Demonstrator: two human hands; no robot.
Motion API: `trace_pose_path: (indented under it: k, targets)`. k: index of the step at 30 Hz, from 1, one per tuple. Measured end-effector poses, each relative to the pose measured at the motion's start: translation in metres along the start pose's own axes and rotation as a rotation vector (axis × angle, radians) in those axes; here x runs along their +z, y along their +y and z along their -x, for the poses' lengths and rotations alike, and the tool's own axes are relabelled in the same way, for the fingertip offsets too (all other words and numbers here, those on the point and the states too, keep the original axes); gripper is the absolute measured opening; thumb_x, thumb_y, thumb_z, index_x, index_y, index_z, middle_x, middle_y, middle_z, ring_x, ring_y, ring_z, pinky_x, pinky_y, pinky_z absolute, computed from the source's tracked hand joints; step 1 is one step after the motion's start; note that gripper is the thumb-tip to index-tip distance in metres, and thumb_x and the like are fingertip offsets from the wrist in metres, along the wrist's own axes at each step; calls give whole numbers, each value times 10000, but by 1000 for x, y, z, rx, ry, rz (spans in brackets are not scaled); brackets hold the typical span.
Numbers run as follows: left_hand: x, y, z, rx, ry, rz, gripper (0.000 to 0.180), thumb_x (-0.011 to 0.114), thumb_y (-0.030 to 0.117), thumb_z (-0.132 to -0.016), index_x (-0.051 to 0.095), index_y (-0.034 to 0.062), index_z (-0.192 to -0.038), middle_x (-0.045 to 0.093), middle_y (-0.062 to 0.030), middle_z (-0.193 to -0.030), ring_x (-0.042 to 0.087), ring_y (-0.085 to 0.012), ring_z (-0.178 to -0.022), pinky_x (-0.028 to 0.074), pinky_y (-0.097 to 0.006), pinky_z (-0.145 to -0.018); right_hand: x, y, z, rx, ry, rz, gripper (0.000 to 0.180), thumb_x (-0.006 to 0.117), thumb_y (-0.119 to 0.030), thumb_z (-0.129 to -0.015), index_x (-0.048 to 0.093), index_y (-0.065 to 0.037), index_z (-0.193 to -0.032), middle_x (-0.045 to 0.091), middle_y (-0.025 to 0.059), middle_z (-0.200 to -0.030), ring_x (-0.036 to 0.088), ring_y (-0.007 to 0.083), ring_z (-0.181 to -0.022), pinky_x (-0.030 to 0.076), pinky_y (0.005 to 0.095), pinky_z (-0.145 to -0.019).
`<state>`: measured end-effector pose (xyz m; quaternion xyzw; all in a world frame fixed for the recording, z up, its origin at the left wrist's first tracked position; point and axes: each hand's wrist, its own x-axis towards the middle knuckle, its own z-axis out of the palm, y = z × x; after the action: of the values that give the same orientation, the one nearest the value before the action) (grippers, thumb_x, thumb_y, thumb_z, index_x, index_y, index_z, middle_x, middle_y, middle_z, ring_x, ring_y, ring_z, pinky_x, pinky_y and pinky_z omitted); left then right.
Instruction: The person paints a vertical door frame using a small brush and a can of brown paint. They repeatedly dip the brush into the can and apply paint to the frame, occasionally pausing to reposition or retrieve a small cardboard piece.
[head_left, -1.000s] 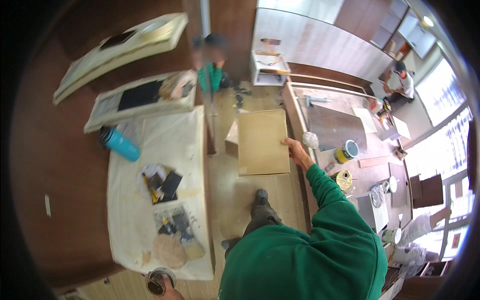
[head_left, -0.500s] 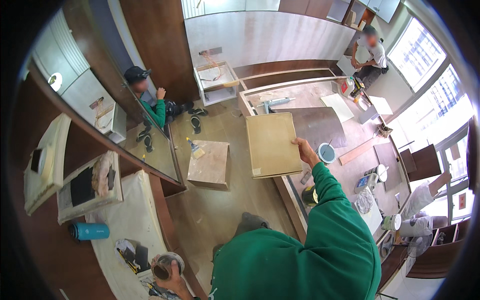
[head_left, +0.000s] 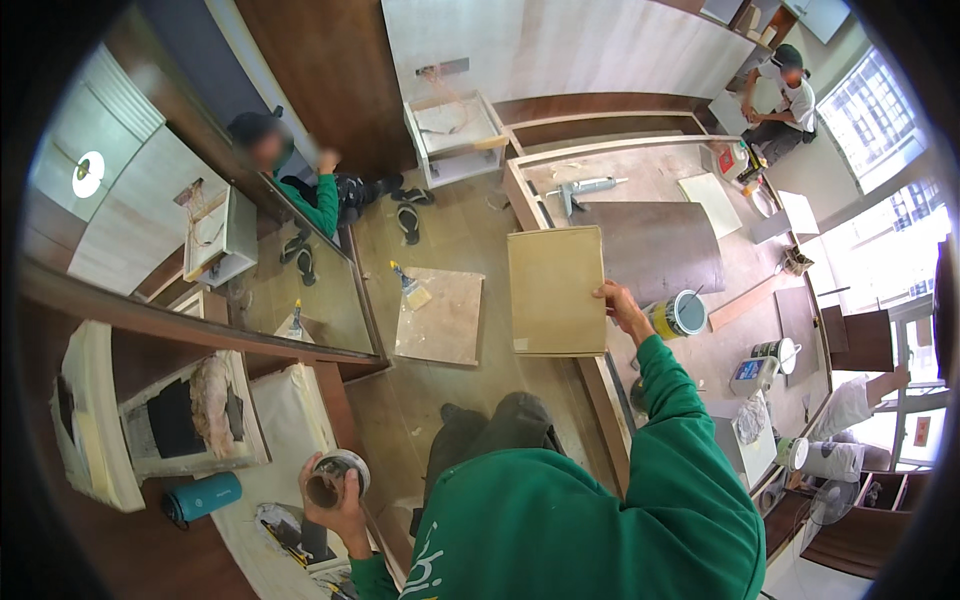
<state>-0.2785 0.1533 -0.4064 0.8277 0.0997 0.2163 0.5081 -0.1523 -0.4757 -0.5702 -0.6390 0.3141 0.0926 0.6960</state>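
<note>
My right hand (head_left: 624,312) grips the right edge of a flat tan cardboard box (head_left: 555,290), held out in front of me above the floor and the frame's edge. At the lower left, my left hand (head_left: 345,515) is wrapped round a small round tub (head_left: 341,474) with brown residue inside. Beyond that, a paintbrush (head_left: 411,290) with a yellow-and-blue handle lies on a pale wooden stool or box (head_left: 440,320), left of the cardboard box. To the right of my right hand stands a tin of grey-blue paint (head_left: 686,313) with a stick in it.
A low wooden bed-like frame (head_left: 605,405) carries a caulking gun (head_left: 590,187), panels, jugs and tubs. A blue bottle (head_left: 203,496) lies on the left ledge beside scattered tools. One co-worker (head_left: 318,200) sits by the mirrored door; another (head_left: 785,100) is at the back right.
My view has shifted, so the surroundings sit differently. My left hand has come up and forward with the tub. The cardboard box stays in my right hand.
</note>
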Motion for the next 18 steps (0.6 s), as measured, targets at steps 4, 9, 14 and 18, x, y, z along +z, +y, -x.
trace_pose_path:
  k: [4,9,14,18]
  targets:
    - [17,20,-39,-37,-30,-8,576,843,47,-759,650,-68,-1289,684,-165,-1277,658,-299,-1163,519,-415,-1053,52,47,-57,126,-22,5,476,738,-316,-802,714,-72,-1210,687,64,-1092,602,179,-993,443,365,-875]
    - [47,29,-72,66,12,-171,583,845,62,-777,643,-66,-1308,677,-159,-1290,653,-290,-1166,521,-410,-1053,132,86,-119,219,-24,-122,377,772,-256,-806,710,-57,-1120,650,20,-918,565,136,-752,417,287,-632]
    - [92,34,-72,-164,239,-179,603,820,66,-817,604,-56,-1367,640,-155,-1358,639,-290,-1160,532,-442,-1036,196,130,-199,286,-8,-118,361,802,-236,-811,707,-68,-1116,557,-40,-784,472,80,-642,348,267,-552]
    - [136,28,-62,-194,321,-265,580,777,73,-843,592,-42,-1380,628,-157,-1360,624,-296,-1178,525,-449,-1045,211,165,-258,365,-74,-107,390,805,-183,-805,692,-47,-1152,537,-41,-793,454,77,-653,338,273,-564]
